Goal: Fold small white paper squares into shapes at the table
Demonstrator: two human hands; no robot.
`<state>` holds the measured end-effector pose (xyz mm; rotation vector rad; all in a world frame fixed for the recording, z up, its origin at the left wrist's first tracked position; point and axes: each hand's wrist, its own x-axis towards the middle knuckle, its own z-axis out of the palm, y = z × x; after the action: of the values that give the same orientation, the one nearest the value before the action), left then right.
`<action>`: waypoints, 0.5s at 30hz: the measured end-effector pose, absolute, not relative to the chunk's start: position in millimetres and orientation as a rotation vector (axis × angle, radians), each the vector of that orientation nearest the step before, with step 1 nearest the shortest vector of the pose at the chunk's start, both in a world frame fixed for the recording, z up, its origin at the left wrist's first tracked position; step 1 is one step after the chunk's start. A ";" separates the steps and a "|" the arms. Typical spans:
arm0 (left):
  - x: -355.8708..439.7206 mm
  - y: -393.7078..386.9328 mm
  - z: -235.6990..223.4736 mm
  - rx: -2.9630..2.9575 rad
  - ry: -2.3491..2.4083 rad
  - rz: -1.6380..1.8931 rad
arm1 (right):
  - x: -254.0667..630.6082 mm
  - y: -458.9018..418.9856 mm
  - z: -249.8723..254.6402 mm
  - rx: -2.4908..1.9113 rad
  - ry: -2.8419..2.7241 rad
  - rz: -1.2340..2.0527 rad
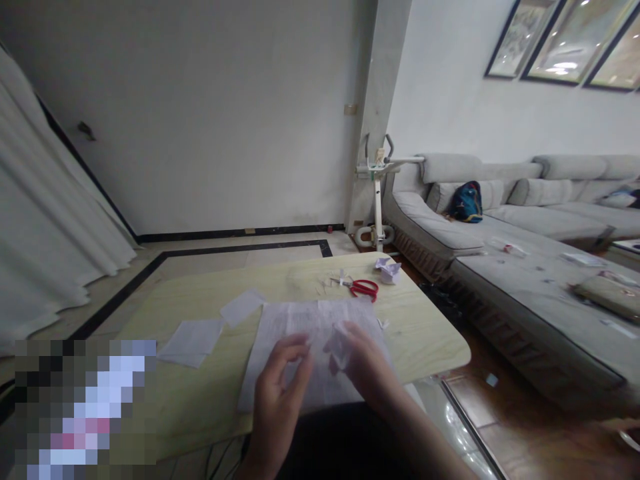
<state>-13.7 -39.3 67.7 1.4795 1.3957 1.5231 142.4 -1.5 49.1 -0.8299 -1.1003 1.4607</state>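
My right hand is closed round a small folded piece of white paper, its outline blurred. To the left, my left hand has its thumb and fingertips brought together in a pinch; whatever is between them, if anything, cannot be made out. Both hands are above a large creased white sheet at the near side of the pale wooden table. Red-handled scissors lie just beyond the sheet's far edge. Several loose paper squares rest to the left.
Crumpled or folded paper sits at the table's far right corner. Small scraps lie around the scissor blades. A grey sofa with a blue backpack stands right, exercise equipment behind the table. The lower left is pixelated.
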 end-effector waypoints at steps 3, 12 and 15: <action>-13.9 -40.5 70.8 1.520 1.393 1.526 | 140.3 -2.2 49.7 -0.755 -0.973 1.593; -10.3 -41.8 75.2 1.499 1.408 1.544 | 140.7 -5.4 55.2 -0.797 -0.951 1.551; -10.2 -41.4 74.1 1.490 1.427 1.547 | 141.3 -7.5 56.8 -0.861 -1.052 1.458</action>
<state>-10.2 -41.4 74.1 1.4897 1.4270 1.5470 141.3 -7.5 56.8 -0.8607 -1.0520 1.4578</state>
